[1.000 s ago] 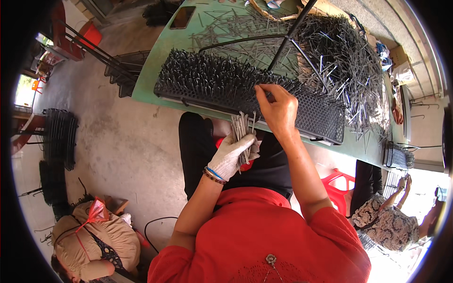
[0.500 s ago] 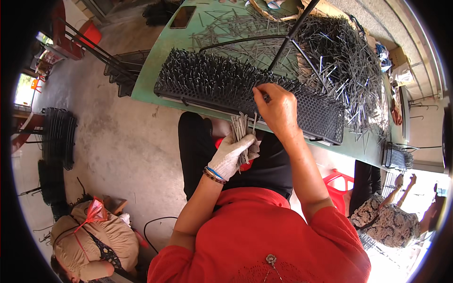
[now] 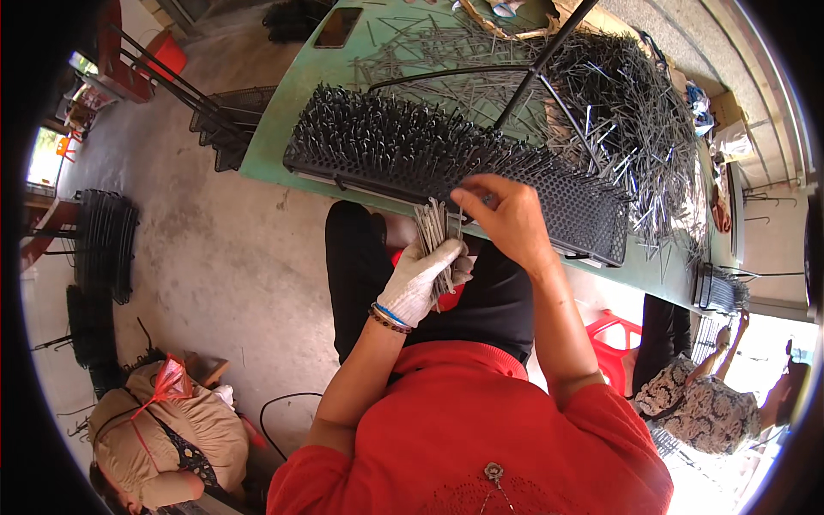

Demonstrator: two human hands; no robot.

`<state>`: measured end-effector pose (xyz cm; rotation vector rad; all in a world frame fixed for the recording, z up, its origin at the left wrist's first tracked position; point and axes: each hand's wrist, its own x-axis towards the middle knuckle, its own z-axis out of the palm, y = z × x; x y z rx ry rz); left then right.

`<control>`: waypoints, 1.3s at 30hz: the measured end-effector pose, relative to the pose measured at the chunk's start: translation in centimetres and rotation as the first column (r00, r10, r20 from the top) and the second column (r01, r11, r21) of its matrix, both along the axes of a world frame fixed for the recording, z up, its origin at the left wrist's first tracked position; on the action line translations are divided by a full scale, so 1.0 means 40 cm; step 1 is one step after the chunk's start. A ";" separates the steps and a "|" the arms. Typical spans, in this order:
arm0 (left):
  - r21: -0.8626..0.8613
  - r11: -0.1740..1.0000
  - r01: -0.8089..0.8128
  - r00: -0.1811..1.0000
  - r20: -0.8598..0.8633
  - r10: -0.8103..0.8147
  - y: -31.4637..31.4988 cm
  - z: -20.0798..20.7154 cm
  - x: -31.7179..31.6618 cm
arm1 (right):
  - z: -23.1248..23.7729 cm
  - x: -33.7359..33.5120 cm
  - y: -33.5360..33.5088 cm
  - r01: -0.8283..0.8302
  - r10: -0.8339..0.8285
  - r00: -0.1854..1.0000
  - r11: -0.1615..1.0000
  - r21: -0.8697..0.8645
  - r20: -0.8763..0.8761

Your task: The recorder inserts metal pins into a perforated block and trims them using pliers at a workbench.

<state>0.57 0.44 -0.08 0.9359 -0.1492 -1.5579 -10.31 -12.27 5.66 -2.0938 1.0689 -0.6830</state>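
My left hand (image 3: 423, 281), in a white glove, is closed around a bundle of thin grey metal rods (image 3: 433, 225), some with looped ends. One rod (image 3: 459, 225) stands apart at the bundle's right side. Bare, my right hand (image 3: 508, 219) is pinched at that rod's upper end; the fingers partly hide the contact. Both hands are at the near edge of a black perforated metal rack (image 3: 592, 225). Dark rods (image 3: 369, 129) stand upright and crowded in its left and middle holes, while bare holes show toward its right end.
The rack sits on a green table (image 3: 266, 146). A tangled heap of loose rods (image 3: 631, 112) lies behind it, crossed by a black metal frame (image 3: 519, 94). A phone (image 3: 338, 27) lies far left. Other people sit at lower left (image 3: 184, 429) and right (image 3: 699, 403).
My right hand has come down and slightly left from over the rack to the bundle's single rod. My left hand has stayed almost still, holding the bundle.
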 end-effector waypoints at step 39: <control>0.040 0.990 0.136 0.989 0.051 -0.138 0.016 0.025 0.042 | -0.009 0.080 -0.003 -0.154 0.165 0.971 0.985 -0.073 0.175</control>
